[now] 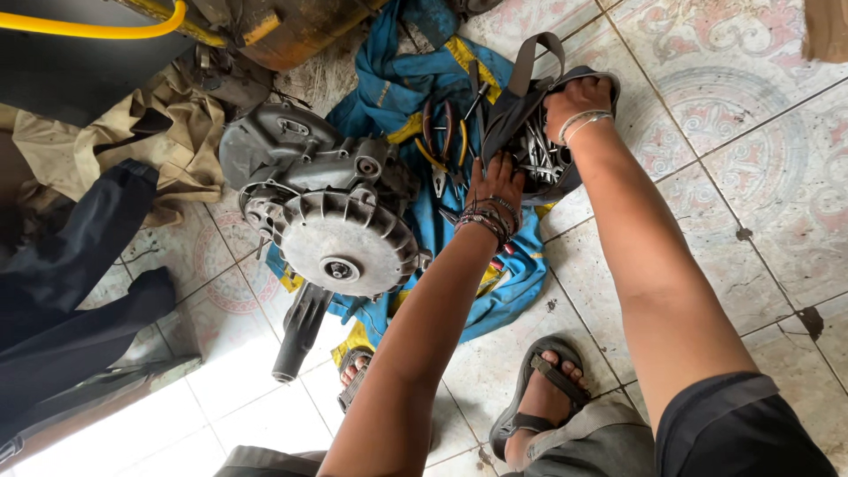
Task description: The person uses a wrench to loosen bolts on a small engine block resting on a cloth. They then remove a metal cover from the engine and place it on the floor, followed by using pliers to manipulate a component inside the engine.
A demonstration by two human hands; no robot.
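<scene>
Both arms stretch forward over the tiled floor (707, 177). The left hand (495, 187) lies on the near edge of a dark tool bag (517, 110), fingers closed over the fabric lip, apparently pulling the mouth wide so the contents show. The right hand (579, 97) grips the far rim of the same bag, fingers curled into the opening; whether it also pinches a tool inside I cannot tell. Wrenches (543, 150), a shiny bundle, fill the gap between the two hands. The bag sits on a blue cloth (503, 291) with yellow trim, spread under the work, likely to keep parts off the tiles. Pliers (442, 132) with yellow-and-red handles lie on that cloth just beside the bag, within easy reach. Left of them a grey engine (340, 243) rests on its side, finned round cover up, partly on the cloth. Sandalled feet (539, 397) are planted near the cloth's lower edge. A yellow hose (97, 26) crosses the top left corner.
</scene>
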